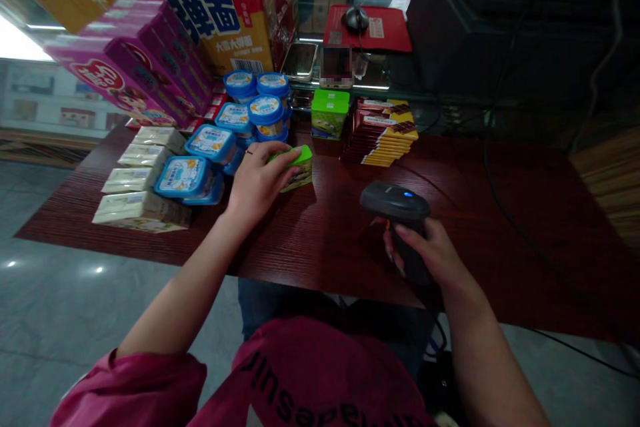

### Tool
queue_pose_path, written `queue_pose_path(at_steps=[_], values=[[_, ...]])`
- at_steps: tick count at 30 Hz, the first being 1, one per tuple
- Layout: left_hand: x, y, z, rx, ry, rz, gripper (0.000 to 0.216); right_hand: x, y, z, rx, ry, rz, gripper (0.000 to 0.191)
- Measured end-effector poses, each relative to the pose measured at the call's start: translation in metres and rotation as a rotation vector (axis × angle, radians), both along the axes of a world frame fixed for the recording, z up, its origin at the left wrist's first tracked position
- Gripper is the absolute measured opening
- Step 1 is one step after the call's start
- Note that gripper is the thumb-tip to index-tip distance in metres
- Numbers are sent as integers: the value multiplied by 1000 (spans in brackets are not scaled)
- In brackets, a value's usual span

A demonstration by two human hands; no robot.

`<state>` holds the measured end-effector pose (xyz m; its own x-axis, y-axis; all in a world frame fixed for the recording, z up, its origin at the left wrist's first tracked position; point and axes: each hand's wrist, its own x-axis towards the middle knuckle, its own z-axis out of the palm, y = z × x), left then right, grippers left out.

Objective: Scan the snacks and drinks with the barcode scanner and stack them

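My left hand (263,173) is closed around a small green box (301,170) on the dark wooden table (320,233); its fingers cover part of the box. In my right hand (430,247) is a black barcode scanner (395,200), gripped by its handle, with a small blue light on top. Just left of my left hand are several blue-lidded tubs (183,175), some stacked. Behind the held box stands another green box (330,113), beside a fanned stack of brown and yellow chocolate bars (383,130).
Pale packs (143,210) line the table's left side, with purple boxes (145,67) behind them. A large open carton (220,20) stands at the back left. A mouse (355,19) rests on a red mat (390,30). Black equipment (465,47) and a cable (493,167) occupy the right.
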<state>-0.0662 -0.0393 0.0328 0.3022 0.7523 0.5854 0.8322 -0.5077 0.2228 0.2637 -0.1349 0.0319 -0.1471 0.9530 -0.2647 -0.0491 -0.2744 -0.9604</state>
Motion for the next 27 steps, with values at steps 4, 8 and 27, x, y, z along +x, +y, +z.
queue_pose_path(at_steps=[4, 8, 27], values=[[41, -9, 1, -45, 51, 69, 39, 0, 0, 0, -5, -11, -18, 48], [44, -12, 16, -160, 89, 46, 53, 1, 1, -2, -16, 5, -41, 50], [6, 59, -20, -1095, -550, -667, 106, 6, 6, -17, -14, -9, 37, 54]])
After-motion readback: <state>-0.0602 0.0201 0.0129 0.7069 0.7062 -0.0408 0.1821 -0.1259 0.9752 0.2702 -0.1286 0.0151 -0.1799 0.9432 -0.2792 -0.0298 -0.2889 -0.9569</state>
